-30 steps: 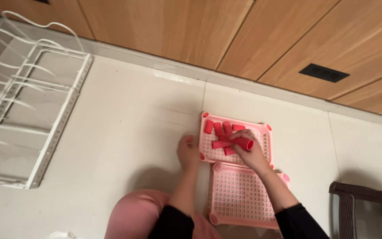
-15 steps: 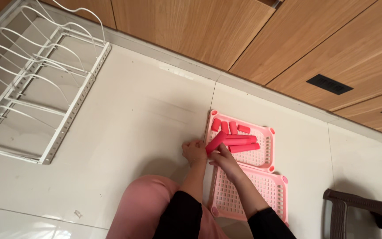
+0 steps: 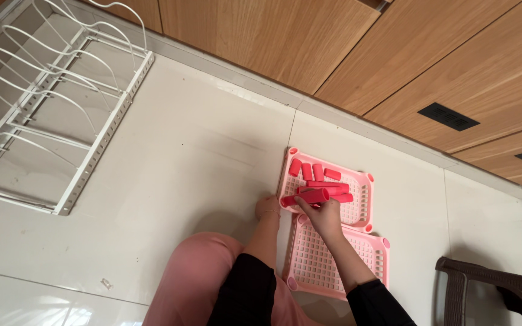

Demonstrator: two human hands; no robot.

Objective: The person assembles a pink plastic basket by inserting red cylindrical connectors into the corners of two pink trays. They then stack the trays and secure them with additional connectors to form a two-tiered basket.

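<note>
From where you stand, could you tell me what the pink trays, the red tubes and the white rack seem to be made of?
Pink trays: likely moulded plastic, matte, with a uniform grid of holes. Red tubes, held by the right hand: probably plastic, smooth, evenly coloured. White rack: seemingly coated metal wire on perforated strips.

Perforated pink plastic trays; smooth red plastic tubes; glossy tiled floor; coated white wire rack; matt wood panels.

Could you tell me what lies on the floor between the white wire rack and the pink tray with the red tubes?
In the head view, only bare pale floor tile lies between the white wire rack and the pink tray; nothing stands on that stretch.
</note>
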